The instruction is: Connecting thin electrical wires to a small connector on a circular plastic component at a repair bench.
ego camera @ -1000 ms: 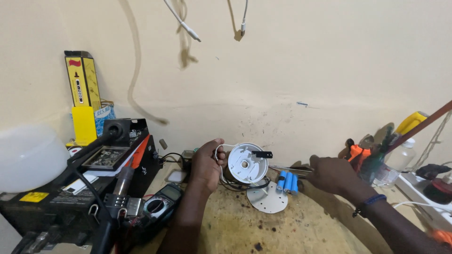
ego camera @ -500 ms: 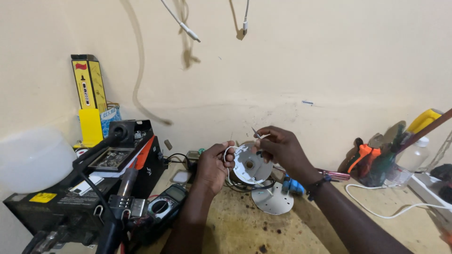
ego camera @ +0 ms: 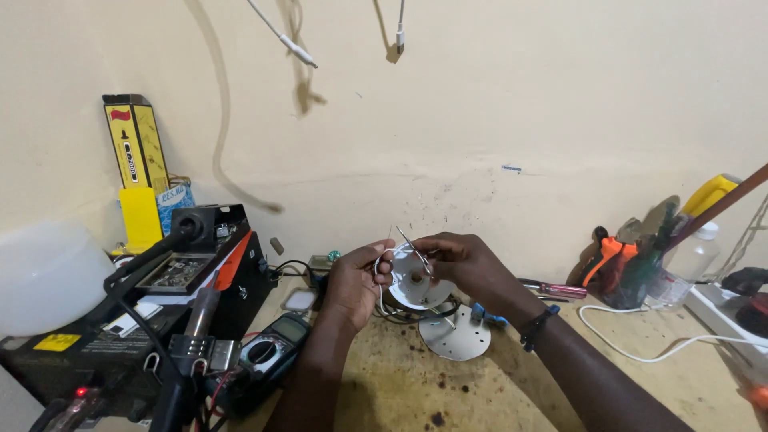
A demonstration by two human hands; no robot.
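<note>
Holding a round white disc [ego camera: 414,280] up over the counter [ego camera: 416,384], we are gripping its left edge with our left hand [ego camera: 356,284], fingers curled and closed on the rim beside a loop of white wire [ego camera: 379,264]. Our right hand [ego camera: 464,264] is reaching in from the right and pinching a thin metal tool [ego camera: 414,242] between thumb and fingertips, its slanted shaft lying across the upper face of the disc; whether the tip is touching the disc we cannot tell. The two hands are sitting close together, both closed, with the disc between them near the middle of the view and just in front of the cream wall [ego camera: 480,120]. Below the disc, a flat round metal plate with small holes [ego camera: 456,336] is lying on the stained counter, and dark wires [ego camera: 400,314] are trailing under the disc. To the left, a multimeter [ego camera: 268,352] is resting near our left forearm, next to a black soldering station [ego camera: 184,272] and a yellow box [ego camera: 136,148] standing against the wall. To the right, a red-handled screwdriver [ego camera: 556,288] and orange-handled pliers [ego camera: 604,252] are lying well apart from the hands, and a white cable [ego camera: 632,348] is running across the counter.
</note>
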